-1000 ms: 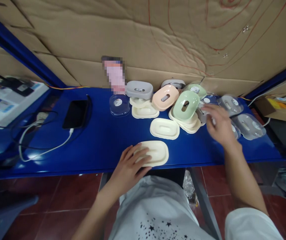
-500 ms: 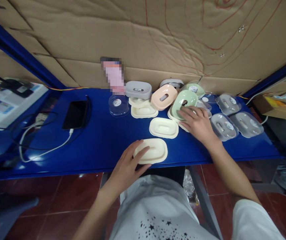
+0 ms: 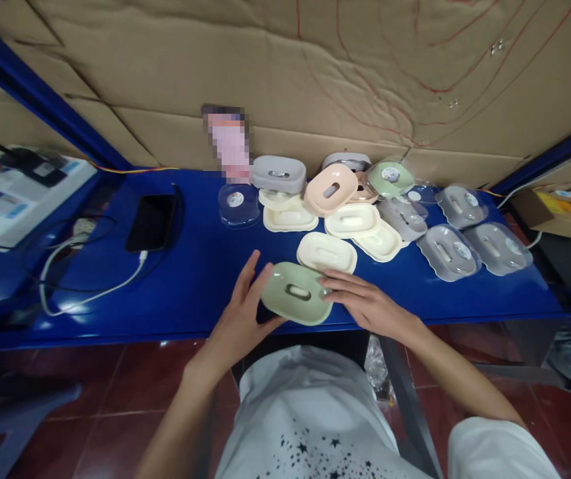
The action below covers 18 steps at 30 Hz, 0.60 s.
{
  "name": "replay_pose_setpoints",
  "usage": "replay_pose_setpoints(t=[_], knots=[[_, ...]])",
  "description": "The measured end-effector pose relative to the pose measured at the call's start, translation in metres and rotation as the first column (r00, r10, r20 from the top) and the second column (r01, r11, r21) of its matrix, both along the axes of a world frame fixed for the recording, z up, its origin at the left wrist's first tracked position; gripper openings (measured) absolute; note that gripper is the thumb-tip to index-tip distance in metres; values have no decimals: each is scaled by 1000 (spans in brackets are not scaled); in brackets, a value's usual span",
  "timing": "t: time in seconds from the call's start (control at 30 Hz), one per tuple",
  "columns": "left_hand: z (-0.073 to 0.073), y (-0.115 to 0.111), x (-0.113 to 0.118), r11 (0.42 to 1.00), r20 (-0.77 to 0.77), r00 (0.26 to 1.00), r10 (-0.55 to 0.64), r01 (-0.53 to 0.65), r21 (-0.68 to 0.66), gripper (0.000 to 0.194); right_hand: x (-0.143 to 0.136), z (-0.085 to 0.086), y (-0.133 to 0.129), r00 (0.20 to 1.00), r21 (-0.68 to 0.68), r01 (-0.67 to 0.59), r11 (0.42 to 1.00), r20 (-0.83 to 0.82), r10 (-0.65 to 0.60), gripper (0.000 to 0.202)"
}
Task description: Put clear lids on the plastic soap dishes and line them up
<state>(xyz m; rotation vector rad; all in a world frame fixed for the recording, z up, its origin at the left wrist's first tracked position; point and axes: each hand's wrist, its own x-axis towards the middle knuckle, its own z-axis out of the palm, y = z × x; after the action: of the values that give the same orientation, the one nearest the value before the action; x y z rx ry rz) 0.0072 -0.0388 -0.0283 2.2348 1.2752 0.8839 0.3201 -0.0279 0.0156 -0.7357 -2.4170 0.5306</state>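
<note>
A brown cardboard wall [image 3: 166, 73] stands beyond the green tray [image 3: 298, 309] and runs out of view at the top. The blue bench [image 3: 205, 266] stretches to both sides of this tray. Nearer to the person than the green tray is a white shirt [image 3: 310, 406] with dark stars, cut off below.

The left hand [image 3: 240, 313] is at the left end of the green tray, with thumb and fingers spread wide around it; I cannot tell if it really grips. The right hand [image 3: 373, 306] holds the right end, fingers lying over the rim, while its thumb is hidden. So the green tray is between the two hands, touching both, near the front edge of the bench.

Well to the right of the green tray there are grey boxes [image 3: 448, 256] under clear covers, whose edges are hard to make out. Beyond it, to the left, a pink object [image 3: 230, 146] is blurred into squares. A peach tray [image 3: 330, 189] lies beyond it, slightly to the right, and covers part of another. Just beyond the green tray, a cream tray [image 3: 325, 251] is partly hidden by it. Well to its left lies a black phone [image 3: 150, 223]. Through the slot of the green tray something pale shows, but what is below is hidden.
</note>
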Motion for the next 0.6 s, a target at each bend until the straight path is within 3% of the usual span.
replay_pose_setpoints(t=[0.13, 0.2, 0.37, 0.5, 0.6], knots=[[4, 1, -1, 995, -100, 990, -100, 100, -12, 74, -9, -9, -4, 990, 63, 55, 997, 125, -62, 44], [5, -1, 0, 996, -93, 992, -83, 81, -21, 74, -10, -11, -6, 984, 110, 102, 989, 137, -117, 52], [13, 6, -10, 996, -129, 988, -81, 83, 14, 68, -6, -13, -12, 975, 99, 165, 981, 131, -177, 39], [28, 48, -32, 990, -230, 972, 42, -10, 139, 54, -8, -19, -19, 962, 133, 218, 967, 137, -236, 37], [35, 91, -41, 985, -370, 917, 152, -110, 131, 55, -12, -25, -23, 953, 183, 222, 958, 165, -253, 42]])
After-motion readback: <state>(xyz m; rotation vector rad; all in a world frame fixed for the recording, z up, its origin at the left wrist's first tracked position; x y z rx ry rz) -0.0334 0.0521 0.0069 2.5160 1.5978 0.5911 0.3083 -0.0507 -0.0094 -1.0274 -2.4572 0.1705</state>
